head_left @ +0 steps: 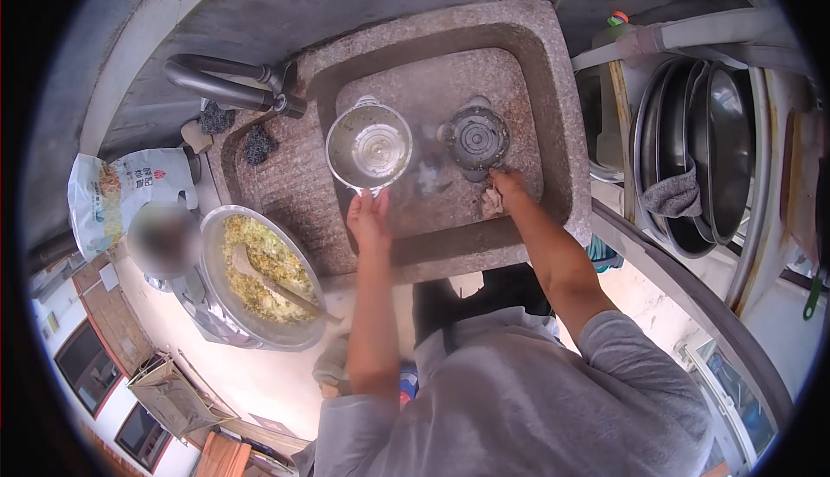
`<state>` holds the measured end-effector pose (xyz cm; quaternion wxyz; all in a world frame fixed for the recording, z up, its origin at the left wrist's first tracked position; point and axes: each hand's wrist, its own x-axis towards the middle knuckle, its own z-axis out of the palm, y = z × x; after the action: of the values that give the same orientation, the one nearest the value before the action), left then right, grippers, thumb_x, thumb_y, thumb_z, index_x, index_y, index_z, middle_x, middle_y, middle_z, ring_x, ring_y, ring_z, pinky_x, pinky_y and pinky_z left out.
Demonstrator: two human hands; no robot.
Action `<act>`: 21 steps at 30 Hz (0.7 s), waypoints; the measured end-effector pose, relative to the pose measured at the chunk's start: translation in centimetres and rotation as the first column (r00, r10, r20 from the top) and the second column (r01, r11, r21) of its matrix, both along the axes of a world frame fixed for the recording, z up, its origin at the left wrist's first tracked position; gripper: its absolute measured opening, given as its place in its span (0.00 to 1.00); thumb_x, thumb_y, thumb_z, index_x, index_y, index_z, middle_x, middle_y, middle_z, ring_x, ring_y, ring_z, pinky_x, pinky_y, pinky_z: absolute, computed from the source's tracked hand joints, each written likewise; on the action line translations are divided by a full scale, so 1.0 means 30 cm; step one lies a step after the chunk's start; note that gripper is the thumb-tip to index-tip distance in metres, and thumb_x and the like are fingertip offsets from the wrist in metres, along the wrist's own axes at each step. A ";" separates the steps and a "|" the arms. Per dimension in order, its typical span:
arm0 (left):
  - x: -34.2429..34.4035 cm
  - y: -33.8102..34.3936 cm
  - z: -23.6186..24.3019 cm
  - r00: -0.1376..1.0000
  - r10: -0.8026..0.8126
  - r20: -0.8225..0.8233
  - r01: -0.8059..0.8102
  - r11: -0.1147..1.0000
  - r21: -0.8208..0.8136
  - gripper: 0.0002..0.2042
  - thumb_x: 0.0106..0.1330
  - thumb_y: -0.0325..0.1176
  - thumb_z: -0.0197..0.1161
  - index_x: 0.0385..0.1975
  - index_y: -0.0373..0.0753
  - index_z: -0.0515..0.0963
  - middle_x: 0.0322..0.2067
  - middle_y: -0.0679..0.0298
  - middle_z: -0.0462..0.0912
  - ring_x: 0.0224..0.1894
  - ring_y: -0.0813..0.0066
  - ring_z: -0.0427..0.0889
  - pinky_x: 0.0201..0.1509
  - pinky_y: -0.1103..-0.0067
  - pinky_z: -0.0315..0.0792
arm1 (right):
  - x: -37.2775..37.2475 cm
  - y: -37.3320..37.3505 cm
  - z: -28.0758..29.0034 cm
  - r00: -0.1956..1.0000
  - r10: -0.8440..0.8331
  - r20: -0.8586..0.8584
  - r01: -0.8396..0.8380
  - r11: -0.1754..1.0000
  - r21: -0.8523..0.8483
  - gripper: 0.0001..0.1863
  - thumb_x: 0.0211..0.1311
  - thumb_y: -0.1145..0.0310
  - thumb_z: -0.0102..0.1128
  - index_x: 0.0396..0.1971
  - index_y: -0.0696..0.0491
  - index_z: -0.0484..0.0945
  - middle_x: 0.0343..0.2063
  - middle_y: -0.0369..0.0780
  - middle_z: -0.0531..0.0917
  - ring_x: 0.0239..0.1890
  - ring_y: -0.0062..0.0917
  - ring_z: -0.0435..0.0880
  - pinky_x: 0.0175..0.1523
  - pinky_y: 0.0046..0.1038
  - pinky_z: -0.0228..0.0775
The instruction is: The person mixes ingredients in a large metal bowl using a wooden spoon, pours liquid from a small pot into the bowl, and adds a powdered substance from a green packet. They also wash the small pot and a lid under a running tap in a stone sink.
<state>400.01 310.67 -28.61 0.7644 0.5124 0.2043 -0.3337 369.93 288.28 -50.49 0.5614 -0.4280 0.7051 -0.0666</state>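
Stone sink (571, 131): holds a silver pot (369, 142), mouth up, left of a dark pan (476, 137); the two stand apart. The person's left hand (372, 213): fingers closed on the pot's near handle. The right hand (508, 185): at the pan's near edge, against a pale rag (492, 203); whether it grips either cannot be determined. Advised: firm hold on the handle, pot level, rag clear of the fingertips.
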 end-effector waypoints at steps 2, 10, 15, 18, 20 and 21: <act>0.036 0.038 -0.066 1.000 0.017 -0.006 -0.017 0.998 0.056 0.05 0.82 0.28 0.64 0.44 0.33 0.79 0.44 0.56 0.91 0.48 0.54 0.95 0.52 0.71 0.93 | 0.083 0.052 -0.003 0.999 -0.012 0.040 0.009 0.998 0.069 0.19 0.64 0.58 0.76 0.34 0.62 0.87 0.31 0.48 0.90 0.30 0.35 0.89 0.36 0.44 0.77; 0.135 0.117 -0.255 0.996 -0.065 -0.067 0.068 0.996 0.053 0.07 0.85 0.32 0.60 0.47 0.35 0.79 0.46 0.58 0.90 0.49 0.57 0.94 0.50 0.72 0.93 | 0.290 0.045 0.158 0.976 -0.201 0.084 0.193 0.976 0.099 0.10 0.69 0.74 0.71 0.46 0.60 0.81 0.27 0.40 0.85 0.21 0.27 0.82 0.27 0.34 0.78; 0.126 0.177 -0.294 0.983 -0.118 -0.140 0.137 0.981 0.135 0.07 0.85 0.34 0.62 0.47 0.36 0.79 0.45 0.60 0.89 0.48 0.59 0.94 0.48 0.73 0.93 | 0.297 0.026 0.362 0.951 -0.238 0.200 0.226 0.971 0.081 0.06 0.70 0.75 0.71 0.42 0.51 0.83 0.29 0.37 0.86 0.18 0.24 0.80 0.23 0.29 0.74; 0.130 0.226 -0.267 0.973 -0.121 -0.195 0.162 0.963 0.215 0.09 0.83 0.36 0.65 0.47 0.36 0.79 0.41 0.62 0.87 0.45 0.64 0.94 0.46 0.74 0.92 | 0.353 0.055 0.542 0.922 -0.058 0.382 0.055 0.998 0.021 0.08 0.71 0.71 0.69 0.45 0.56 0.83 0.28 0.37 0.84 0.19 0.23 0.79 0.24 0.29 0.73; 0.113 0.238 -0.215 0.978 -0.093 -0.189 0.151 0.935 0.321 0.11 0.82 0.38 0.68 0.48 0.35 0.80 0.38 0.63 0.85 0.41 0.67 0.93 0.40 0.76 0.90 | 0.436 0.087 0.672 0.929 0.020 0.370 -0.018 1.000 -0.009 0.08 0.71 0.70 0.70 0.44 0.56 0.84 0.29 0.36 0.85 0.19 0.21 0.79 0.25 0.27 0.72; 0.105 0.252 -0.186 0.989 -0.111 -0.099 0.143 0.897 0.419 0.14 0.81 0.38 0.69 0.50 0.32 0.80 0.42 0.60 0.86 0.40 0.68 0.92 0.41 0.75 0.90 | 0.488 0.102 0.724 0.923 0.093 0.373 -0.107 0.994 0.019 0.08 0.71 0.70 0.71 0.44 0.57 0.84 0.30 0.36 0.85 0.20 0.21 0.79 0.26 0.27 0.73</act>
<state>403.14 318.24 -34.18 0.6030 0.6664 0.2659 -0.3488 384.57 291.34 -28.78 0.6954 -0.4321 0.5648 -0.1039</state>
